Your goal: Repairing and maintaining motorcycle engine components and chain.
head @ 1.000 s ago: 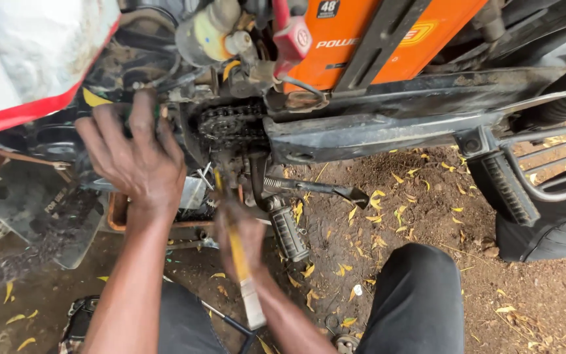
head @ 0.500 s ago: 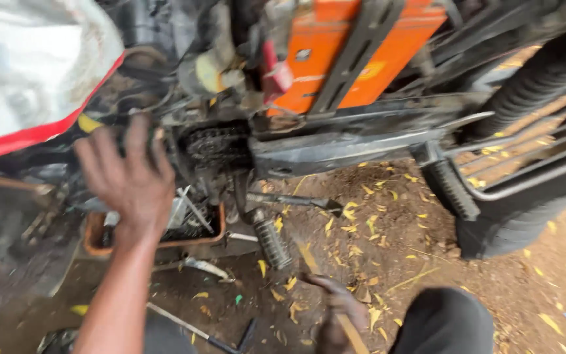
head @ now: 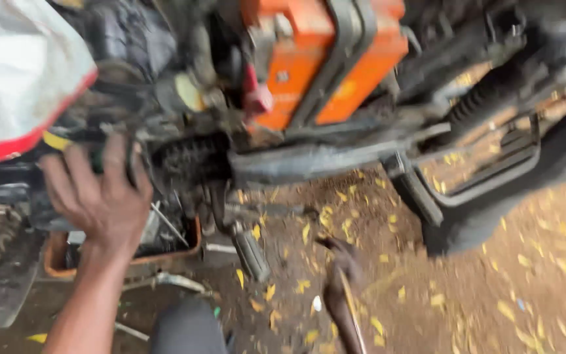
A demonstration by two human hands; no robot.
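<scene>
Two hands at work low beside a motorcycle, seen from above, picture blurred by motion. Nearest, at bottom centre: right hand (head: 343,278) down over the leaf-strewn dirt ground (head: 492,295), seemingly closed round a slim pale-handled tool (head: 352,314); grip too smeared to confirm. Beside it, a dark-clothed knee (head: 188,328). Further up, left: left hand (head: 99,196), fingers spread wide, palm pressed flat against the engine side, clasping nothing, just beside the exposed chain and sprocket (head: 188,160). Below that hand: rust-coloured tray (head: 57,259) with loose parts. Ribbed footpeg (head: 251,254) jutting down toward the ground. Farthest: orange battery box (head: 325,59) in the frame, white-and-red bodywork (head: 21,72) at upper left, black rear tyre (head: 525,196) at right. Likely hazards: spread fingers slipping onto greasy sprocket teeth; tool glancing off and striking the bracing hand; grit entering the open chain area.
</scene>
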